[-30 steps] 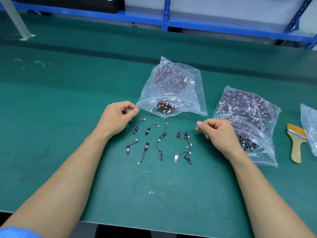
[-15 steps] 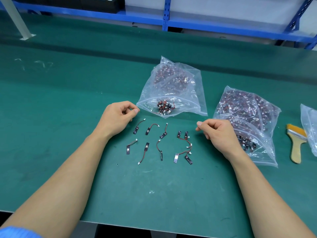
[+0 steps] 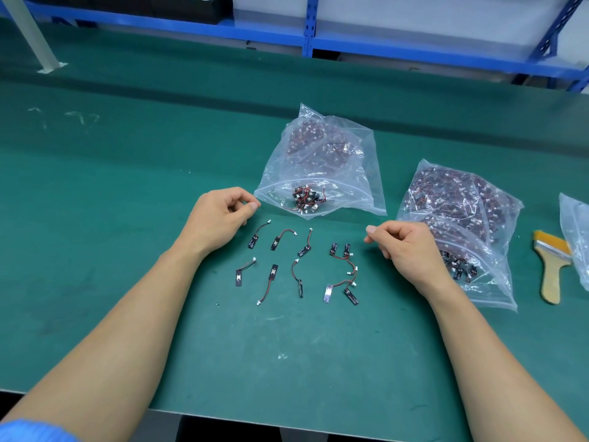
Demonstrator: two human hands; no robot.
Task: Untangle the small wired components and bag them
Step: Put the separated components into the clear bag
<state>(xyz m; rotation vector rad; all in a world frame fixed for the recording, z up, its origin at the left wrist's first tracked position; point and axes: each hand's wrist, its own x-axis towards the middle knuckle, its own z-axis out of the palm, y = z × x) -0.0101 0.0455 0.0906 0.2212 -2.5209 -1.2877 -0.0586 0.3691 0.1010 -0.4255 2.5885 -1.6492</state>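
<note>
Several small wired components (image 3: 277,243) lie spread in two rows on the green mat between my hands, each a black strip with a thin red-black wire. At the right of the rows a few of them (image 3: 344,271) lie with wires crossed. A clear zip bag (image 3: 322,161) lies beyond them, with a small tangle of components (image 3: 307,199) near its front edge. My left hand (image 3: 220,218) rests curled at the bag's left corner, fingertips pinched together. My right hand (image 3: 408,247) rests curled to the right of the rows, with nothing visible in it.
A fuller clear bag (image 3: 459,224) of components lies right of my right hand, partly under it. A yellow-bristled wooden brush (image 3: 551,266) and another clear bag (image 3: 577,237) lie at the far right. Blue shelving (image 3: 309,27) runs behind the table (image 3: 127,173). The front edge is near.
</note>
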